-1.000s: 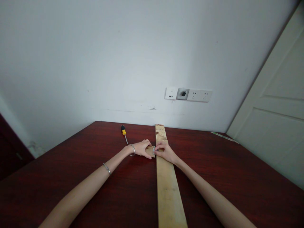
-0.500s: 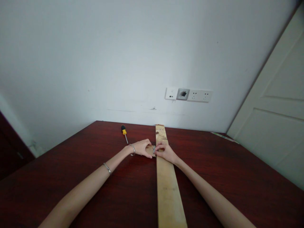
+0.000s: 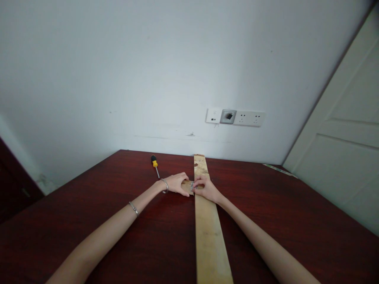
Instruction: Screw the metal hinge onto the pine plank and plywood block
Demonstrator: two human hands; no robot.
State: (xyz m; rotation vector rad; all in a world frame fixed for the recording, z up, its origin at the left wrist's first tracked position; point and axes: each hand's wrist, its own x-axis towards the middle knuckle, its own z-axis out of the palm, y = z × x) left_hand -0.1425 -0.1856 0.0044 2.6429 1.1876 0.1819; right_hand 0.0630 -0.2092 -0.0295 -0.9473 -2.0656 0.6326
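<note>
A long pale wooden plank (image 3: 208, 236) runs lengthwise across the dark red table. Against its left edge lies a small flat wooden block (image 3: 186, 187), gripped between the thumb and fingers of my left hand (image 3: 177, 184). My right hand (image 3: 209, 191) rests over the plank, its thumb and fingertips pinching a small silvery metal piece (image 3: 192, 186) where block and plank meet. My fingers partly cover this piece, so its exact kind cannot be made out. Bracelets circle my left wrist and forearm.
A screwdriver (image 3: 155, 163) with a black and yellow handle lies beyond my left hand. The red tabletop (image 3: 142, 244) reaches a white wall with a row of sockets (image 3: 235, 117). A pale panelled door (image 3: 343, 118) stands at the right.
</note>
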